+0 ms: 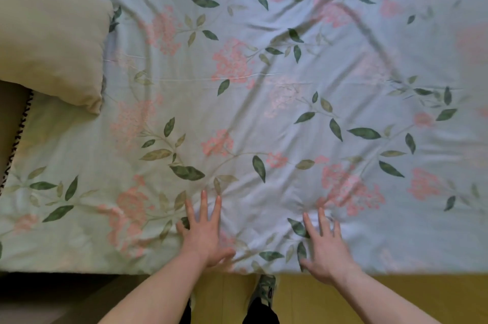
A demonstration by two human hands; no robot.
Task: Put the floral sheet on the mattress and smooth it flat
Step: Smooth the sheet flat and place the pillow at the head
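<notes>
1. I am pressing my left hand (204,234) flat on the sheet (264,112) near the bed's near edge, fingers straight and spread wide, holding nothing.
2. I am laying my right hand (326,247) down just the same, fingers fanned out and palm down, well apart from the left.
3. The sheet is already lying across the mattress, covering it right to the near edge; a pillow (50,33) is resting on its far left part.
4. Creases are fanning out from my fingertips, and long soft folds are running across the middle, so I judge the smoothing only partly done.
5. The cloth looks thin, light and limp; it is likely to bunch under a push rather than slide, so flat palms sweeping outward suit it better than pinching.
6. For a tug, the near hem is the place to take hold.
7. I am seeing no brand, label or writing, only pink flowers and green leaves.
</notes>
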